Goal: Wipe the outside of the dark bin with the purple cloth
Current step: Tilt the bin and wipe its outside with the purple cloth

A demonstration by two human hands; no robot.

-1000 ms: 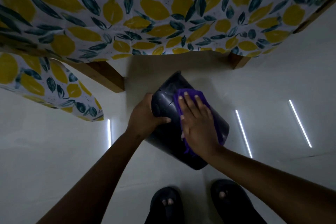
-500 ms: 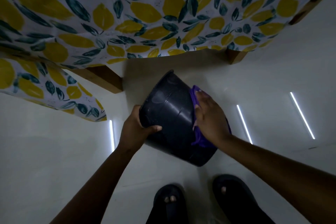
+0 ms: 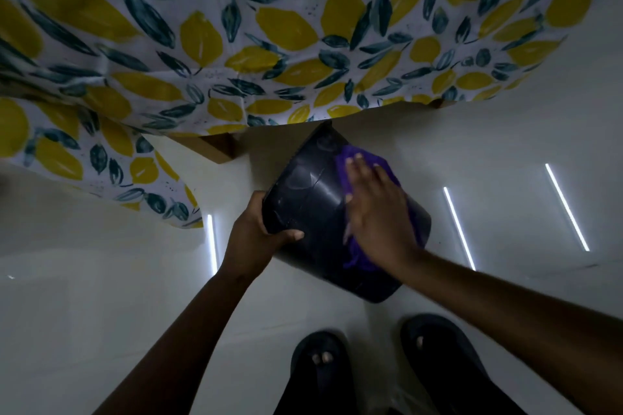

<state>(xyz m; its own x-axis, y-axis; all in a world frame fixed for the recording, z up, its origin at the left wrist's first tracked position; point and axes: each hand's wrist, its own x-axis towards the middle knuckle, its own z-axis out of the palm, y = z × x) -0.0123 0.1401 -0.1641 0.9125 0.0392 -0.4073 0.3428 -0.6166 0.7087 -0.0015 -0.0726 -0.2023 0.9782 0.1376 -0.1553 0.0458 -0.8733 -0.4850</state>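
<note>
The dark bin (image 3: 308, 199) is tipped on its side above the pale floor, its glossy outer wall facing me. My left hand (image 3: 256, 237) grips its left lower edge, thumb across the wall. My right hand (image 3: 377, 212) lies flat on the bin's right side with fingers spread, pressing the purple cloth (image 3: 354, 254) against the plastic. The cloth shows above my fingertips and below my palm; the rest is hidden under the hand.
A table with a lemon-and-leaf tablecloth (image 3: 269, 44) overhangs the bin from above; a wooden leg (image 3: 219, 146) stands just left of it. My two feet in dark sandals (image 3: 435, 357) stand on the floor below. Bright light strips reflect on the floor at right (image 3: 458, 227).
My right hand with the cloth has slid from the bin's right edge back over its side wall. The bin and my left hand stay about where they were; the view dipped slightly.
</note>
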